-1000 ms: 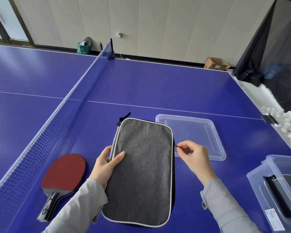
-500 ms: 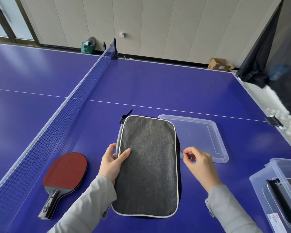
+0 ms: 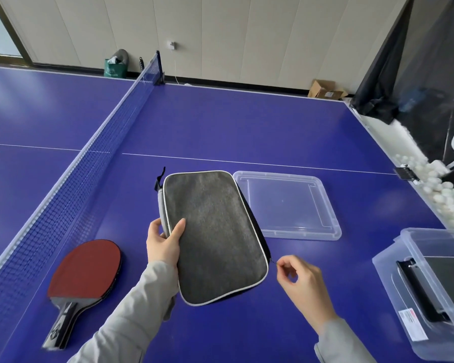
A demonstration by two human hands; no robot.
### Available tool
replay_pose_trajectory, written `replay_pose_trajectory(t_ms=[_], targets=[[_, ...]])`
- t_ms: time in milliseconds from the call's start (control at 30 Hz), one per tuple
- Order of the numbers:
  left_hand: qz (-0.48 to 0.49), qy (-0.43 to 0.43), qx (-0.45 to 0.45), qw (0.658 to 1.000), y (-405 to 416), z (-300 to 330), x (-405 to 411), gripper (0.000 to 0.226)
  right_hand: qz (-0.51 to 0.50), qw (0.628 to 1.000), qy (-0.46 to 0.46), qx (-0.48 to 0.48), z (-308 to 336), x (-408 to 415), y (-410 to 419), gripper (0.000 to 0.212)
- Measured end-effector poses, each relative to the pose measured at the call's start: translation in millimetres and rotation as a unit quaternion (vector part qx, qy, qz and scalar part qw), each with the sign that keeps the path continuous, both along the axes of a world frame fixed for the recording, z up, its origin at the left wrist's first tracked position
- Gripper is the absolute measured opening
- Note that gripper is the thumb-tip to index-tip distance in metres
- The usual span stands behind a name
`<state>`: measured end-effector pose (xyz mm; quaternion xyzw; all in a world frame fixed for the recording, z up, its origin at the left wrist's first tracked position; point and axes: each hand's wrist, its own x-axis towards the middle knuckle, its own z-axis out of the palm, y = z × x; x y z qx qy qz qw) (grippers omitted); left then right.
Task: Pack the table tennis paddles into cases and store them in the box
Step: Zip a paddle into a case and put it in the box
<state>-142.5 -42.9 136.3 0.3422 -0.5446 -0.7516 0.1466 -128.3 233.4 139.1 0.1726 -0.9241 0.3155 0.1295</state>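
Note:
A grey fabric paddle case with white piping lies flat on the blue table. My left hand grips its left edge, thumb on top. My right hand pinches the small zipper pull at the case's lower right edge. A red-faced paddle, stacked on at least one more, lies to the left near the net. The clear plastic box stands at the right with a dark case inside.
The box's clear lid lies flat just right of the case. The net runs along the left. Several white balls fill a trough past the table's right edge. A cardboard box sits on the floor beyond.
My right hand has drawn the zipper pull down the case's right side, from about halfway to near the lower corner. My left hand has kept its grip on the left edge.

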Motion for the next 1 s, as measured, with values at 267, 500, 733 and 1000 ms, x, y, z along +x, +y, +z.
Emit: replay_pose_trajectory(t_ms=[267, 500, 733, 1000], targets=[[0.11, -0.027, -0.012, 0.994, 26.2, -9.3, -14.7, 0.03, -0.097, 0.986, -0.067, -0.115, -16.1, 26.0, -18.1, 0.015], [0.183, -0.054, 0.009, 0.982, 49.6, -11.7, -20.1, 0.037, -0.127, 0.968, -0.105, -0.19, -16.1, 46.4, -49.2, 0.025], [0.2, -0.045, 0.008, 0.979, 58.5, -8.1, -24.0, 0.037, -0.124, 0.963, -0.109, -0.214, -18.3, 64.0, -76.4, 0.02], [0.195, -0.037, 0.014, 0.98, 65.6, -3.3, -21.7, 0.038, -0.098, 0.967, -0.066, -0.226, -22.2, 70.0, -107.9, 0.013]])
